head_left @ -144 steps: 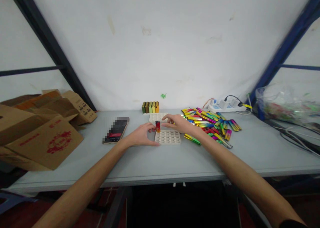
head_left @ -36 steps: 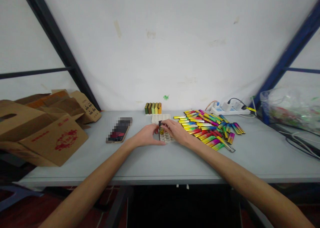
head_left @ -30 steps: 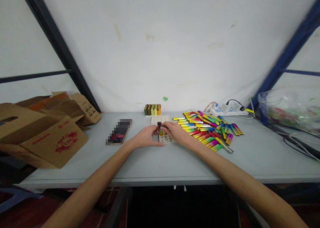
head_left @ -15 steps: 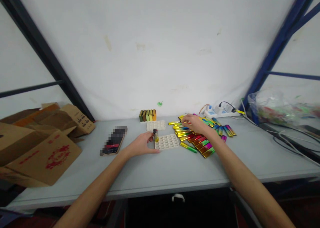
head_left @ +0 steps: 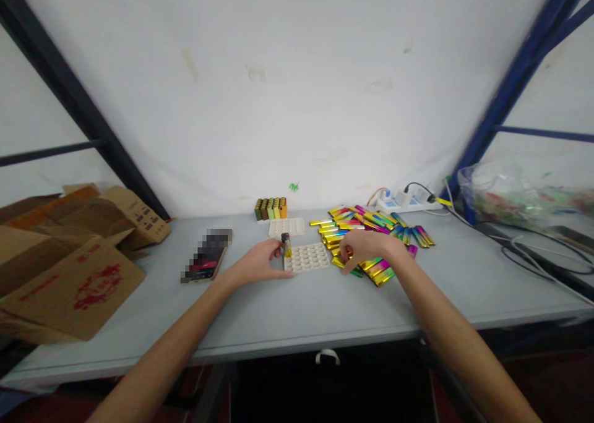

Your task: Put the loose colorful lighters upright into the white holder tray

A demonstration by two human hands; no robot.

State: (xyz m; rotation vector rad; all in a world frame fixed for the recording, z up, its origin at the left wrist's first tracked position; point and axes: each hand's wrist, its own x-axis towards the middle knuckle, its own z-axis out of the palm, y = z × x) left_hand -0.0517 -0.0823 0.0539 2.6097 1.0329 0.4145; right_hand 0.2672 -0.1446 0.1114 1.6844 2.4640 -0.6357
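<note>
A white tray (head_left: 309, 259) with rows of round hollows lies on the table in front of me. In its left back part stands one small lighter (head_left: 286, 247), with a dark top and a yellowish clear body. My left hand (head_left: 260, 262) grips the tray's left end, thumb along the front edge and curled fingers beside the lighter. My right hand (head_left: 364, 248) is bent down over a pile of shiny, rainbow-coloured metallic pieces (head_left: 380, 273). Its fingers are curled together at the pile's left side, and their tips hide whatever they hold.
Behind the tray lies a second white tray (head_left: 286, 227), with a block of upright lighters (head_left: 271, 209) near the wall. A phone (head_left: 206, 256) and opened cardboard boxes (head_left: 93, 281) are at left. A power strip (head_left: 406, 201), cables and a plastic bag (head_left: 501, 194) are at right.
My right hand has come from the back of the metallic pile toward its front left, bending down with fingers curled. My left hand stays at the tray. The whole view has shifted slightly.
</note>
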